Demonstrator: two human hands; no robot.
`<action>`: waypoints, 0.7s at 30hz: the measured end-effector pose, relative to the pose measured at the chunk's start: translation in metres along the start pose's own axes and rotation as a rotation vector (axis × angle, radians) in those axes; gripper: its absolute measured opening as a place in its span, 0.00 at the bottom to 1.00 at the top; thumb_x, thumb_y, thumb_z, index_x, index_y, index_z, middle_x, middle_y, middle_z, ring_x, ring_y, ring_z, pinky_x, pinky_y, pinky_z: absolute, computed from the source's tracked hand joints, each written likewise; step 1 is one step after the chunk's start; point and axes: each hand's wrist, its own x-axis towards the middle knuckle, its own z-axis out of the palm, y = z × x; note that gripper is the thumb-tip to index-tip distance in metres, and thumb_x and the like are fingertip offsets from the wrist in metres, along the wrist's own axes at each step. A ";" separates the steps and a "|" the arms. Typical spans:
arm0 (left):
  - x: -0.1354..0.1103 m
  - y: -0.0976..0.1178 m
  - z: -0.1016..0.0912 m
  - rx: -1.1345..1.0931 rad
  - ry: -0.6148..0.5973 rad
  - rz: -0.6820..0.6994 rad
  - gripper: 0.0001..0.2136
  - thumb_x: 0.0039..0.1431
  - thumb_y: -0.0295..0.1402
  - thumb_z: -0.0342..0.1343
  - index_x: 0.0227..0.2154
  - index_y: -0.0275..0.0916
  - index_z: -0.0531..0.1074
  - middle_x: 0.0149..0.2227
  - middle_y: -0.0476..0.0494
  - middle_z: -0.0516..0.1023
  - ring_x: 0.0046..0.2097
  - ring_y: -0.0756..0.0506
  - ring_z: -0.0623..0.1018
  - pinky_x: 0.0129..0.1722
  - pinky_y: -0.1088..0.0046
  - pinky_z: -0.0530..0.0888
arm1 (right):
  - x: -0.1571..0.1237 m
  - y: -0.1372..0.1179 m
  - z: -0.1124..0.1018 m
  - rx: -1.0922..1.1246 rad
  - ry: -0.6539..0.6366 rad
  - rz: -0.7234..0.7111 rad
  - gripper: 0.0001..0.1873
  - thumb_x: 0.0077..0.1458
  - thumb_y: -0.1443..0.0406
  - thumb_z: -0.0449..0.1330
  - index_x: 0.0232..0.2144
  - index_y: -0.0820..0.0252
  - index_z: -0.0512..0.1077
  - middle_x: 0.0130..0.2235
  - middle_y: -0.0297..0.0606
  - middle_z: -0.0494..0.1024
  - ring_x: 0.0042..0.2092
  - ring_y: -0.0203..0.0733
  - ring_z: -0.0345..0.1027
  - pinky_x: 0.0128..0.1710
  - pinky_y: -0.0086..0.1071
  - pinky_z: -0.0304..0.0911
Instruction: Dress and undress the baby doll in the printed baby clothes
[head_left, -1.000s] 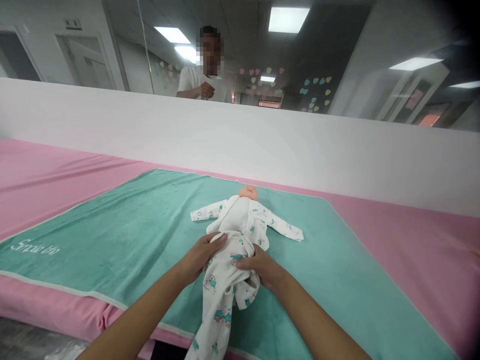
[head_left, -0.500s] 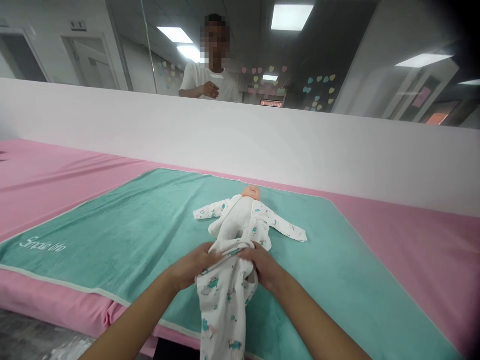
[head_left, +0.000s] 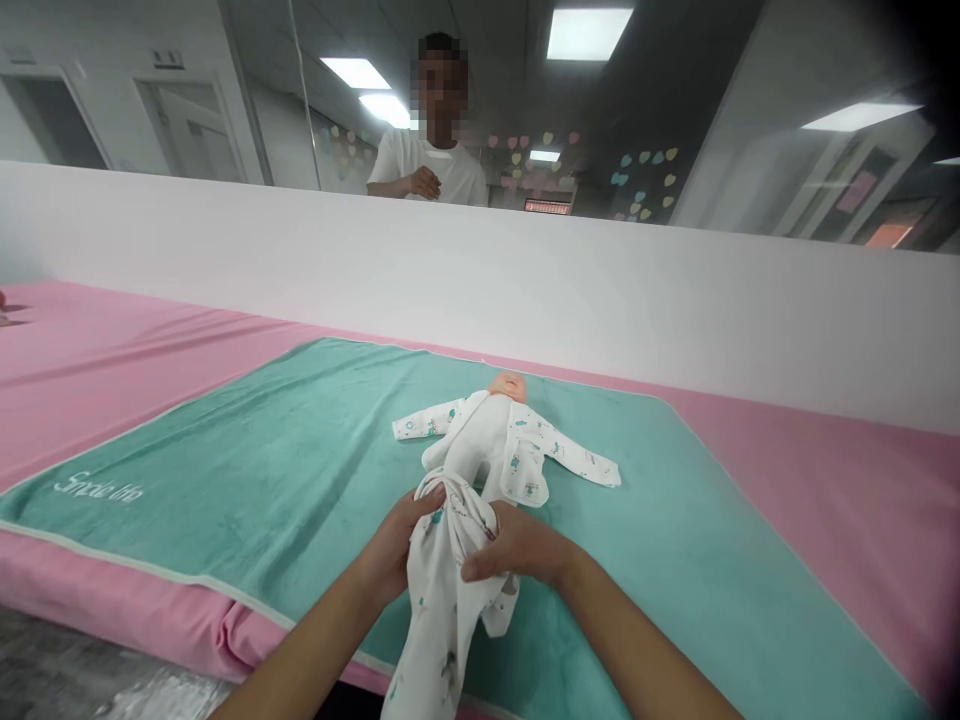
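Observation:
A baby doll point(head_left: 480, 435) lies on its back with its head away from me. Its white patterned jacket point(head_left: 525, 455) hangs unfastened, both sleeves spread out sideways. White patterned baby pants point(head_left: 442, 600) are bunched around the doll's lower legs, and one pant leg trails down toward me. My left hand point(head_left: 397, 545) grips the gathered fabric on its left side. On the other side my right hand point(head_left: 517, 545) is closed on the same pants, thumb on top. The doll's feet are hidden inside the cloth.
A green blanket point(head_left: 247, 460) with white lettering lies under the doll, over a pink padded surface point(head_left: 135, 340). A white low wall point(head_left: 480, 270) runs along the back. Above it, a mirror-like pane point(head_left: 637, 110) shows a person in a white shirt point(head_left: 427, 165).
The pants' waist has been gathered tighter and sits around the doll's legs. My right thumb has moved down over the fabric, and the jacket's right flap lies flatter.

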 end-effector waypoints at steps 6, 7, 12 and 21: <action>-0.012 0.011 -0.018 0.248 -0.210 -0.104 0.21 0.44 0.32 0.63 0.44 0.32 0.71 0.35 0.39 0.77 0.37 0.41 0.75 0.39 0.67 0.69 | 0.003 0.007 0.009 0.289 0.207 -0.108 0.19 0.44 0.60 0.63 0.40 0.62 0.72 0.32 0.39 0.75 0.34 0.41 0.68 0.37 0.36 0.62; -0.013 0.012 -0.020 0.302 -0.224 -0.125 0.21 0.43 0.31 0.64 0.43 0.32 0.72 0.34 0.40 0.77 0.36 0.42 0.75 0.38 0.68 0.69 | 0.005 0.008 0.012 0.321 0.230 -0.111 0.20 0.45 0.59 0.62 0.41 0.62 0.72 0.32 0.39 0.75 0.34 0.41 0.68 0.37 0.36 0.62; -0.011 0.006 -0.019 0.124 0.014 0.040 0.17 0.52 0.38 0.57 0.44 0.34 0.71 0.35 0.39 0.77 0.35 0.43 0.75 0.36 0.70 0.70 | 0.005 -0.002 0.020 0.105 0.105 -0.113 0.23 0.45 0.54 0.62 0.41 0.61 0.72 0.36 0.39 0.75 0.37 0.42 0.67 0.40 0.36 0.61; -0.018 0.013 -0.025 0.399 -0.093 -0.046 0.20 0.41 0.37 0.64 0.39 0.33 0.74 0.32 0.41 0.78 0.36 0.41 0.74 0.36 0.70 0.69 | 0.005 0.001 0.015 0.136 0.190 -0.078 0.21 0.42 0.54 0.64 0.35 0.64 0.73 0.32 0.39 0.75 0.34 0.41 0.67 0.37 0.35 0.62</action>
